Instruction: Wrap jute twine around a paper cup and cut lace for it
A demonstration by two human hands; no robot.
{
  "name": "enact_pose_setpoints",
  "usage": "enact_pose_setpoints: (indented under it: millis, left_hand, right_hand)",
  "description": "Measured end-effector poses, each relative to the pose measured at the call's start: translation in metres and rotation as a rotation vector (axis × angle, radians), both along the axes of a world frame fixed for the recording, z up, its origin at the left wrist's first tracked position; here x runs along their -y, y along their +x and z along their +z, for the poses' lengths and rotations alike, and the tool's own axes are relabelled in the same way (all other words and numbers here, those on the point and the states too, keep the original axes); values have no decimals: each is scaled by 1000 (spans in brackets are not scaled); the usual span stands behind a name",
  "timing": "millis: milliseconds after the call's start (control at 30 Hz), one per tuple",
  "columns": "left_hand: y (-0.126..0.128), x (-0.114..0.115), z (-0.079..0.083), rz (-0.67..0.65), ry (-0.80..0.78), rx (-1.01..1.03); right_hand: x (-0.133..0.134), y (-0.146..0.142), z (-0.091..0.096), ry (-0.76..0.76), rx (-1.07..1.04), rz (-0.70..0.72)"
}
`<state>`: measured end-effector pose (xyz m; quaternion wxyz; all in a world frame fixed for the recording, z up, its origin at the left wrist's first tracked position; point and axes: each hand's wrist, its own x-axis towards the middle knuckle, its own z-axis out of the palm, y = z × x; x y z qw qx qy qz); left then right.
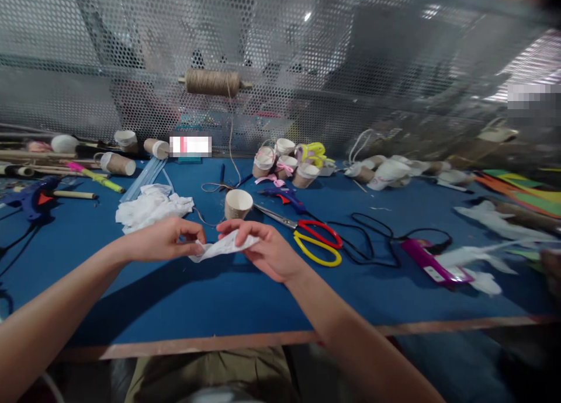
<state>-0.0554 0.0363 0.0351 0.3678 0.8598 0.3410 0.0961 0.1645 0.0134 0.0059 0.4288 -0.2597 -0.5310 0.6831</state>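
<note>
A piece of thin white fabric (223, 246) is stretched between my two hands above the blue tabletop. My left hand (169, 238) pinches one end of it between thumb and fingers. The other end is gripped by my right hand (267, 248), its thumb on top. Just beyond my fingers stands a small brown cup with a white lining (239, 203), upright. To the left lies a crumpled heap of the same white fabric (153, 207). Scissors with red and yellow handles (318, 239) rest right of the cup, near a blue glue gun (284, 197).
A twine spool (213, 82) hangs on the perforated metal screen, its strand running down to the table. Several small cups (305, 175) cluster at the back. Another glue gun (37, 198) lies at left. A purple power strip (433, 263) with black cord sits at right.
</note>
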Motion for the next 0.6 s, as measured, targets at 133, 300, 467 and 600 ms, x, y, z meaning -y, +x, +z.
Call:
enact_pose_setpoints:
  millis: [133, 300, 467, 600]
  left_hand:
    - [0, -3, -4, 99, 52, 28]
    - [9, -2, 2, 121, 91, 50]
    - [26, 0, 5, 213, 211, 19]
    - [31, 0, 3, 271, 301, -21]
  right_hand:
    - [-3, 24, 9, 229, 242, 36]
    - [-7, 12, 10, 244, 524, -91]
    - [-5, -26, 5, 434, 706, -113]
    - [-5, -30, 0, 413, 769, -315]
